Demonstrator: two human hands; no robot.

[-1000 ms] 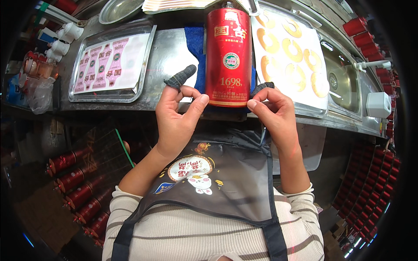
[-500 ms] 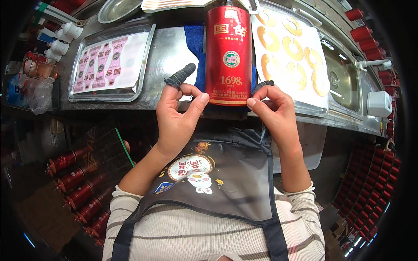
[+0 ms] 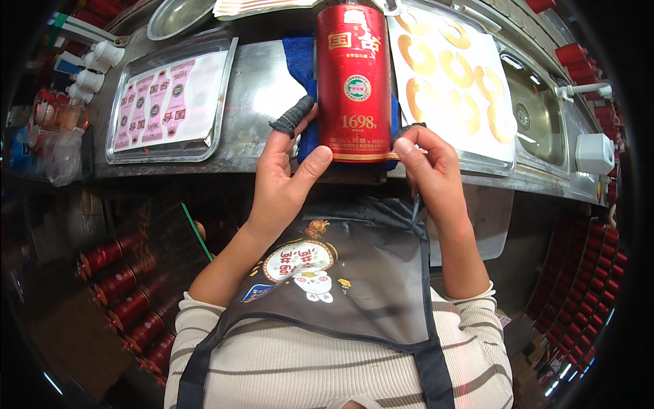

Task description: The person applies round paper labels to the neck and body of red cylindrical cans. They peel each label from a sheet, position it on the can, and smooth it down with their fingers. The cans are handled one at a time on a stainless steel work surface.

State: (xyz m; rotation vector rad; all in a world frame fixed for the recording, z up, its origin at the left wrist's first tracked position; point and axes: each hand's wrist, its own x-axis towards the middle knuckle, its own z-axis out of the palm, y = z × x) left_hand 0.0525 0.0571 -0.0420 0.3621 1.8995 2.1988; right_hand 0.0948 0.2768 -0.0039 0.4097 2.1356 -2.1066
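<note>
A glossy red bottle with gold and white print lies with its base toward me. Its neck is cut off by the top edge of the view. Under it is a blue cloth. My left hand holds the bottle's left side near the base, thumb at the near corner; its index finger wears a dark finger cover. At the base's right, my right hand pinches the end of a thin gold strip running along the base edge. A dark cover also shows on a right finger.
Left of the bottle, a clear tray holds a sheet of pink labels. To the right lies a white sheet with several gold curved stickers, beside a steel sink. A metal bowl stands far left. Red bottles stand below the counter.
My left index finger has come in against the bottle's side. The bottle has shifted slightly left. The gold strip's end now shows sticking out at the right, in my right hand's pinch.
</note>
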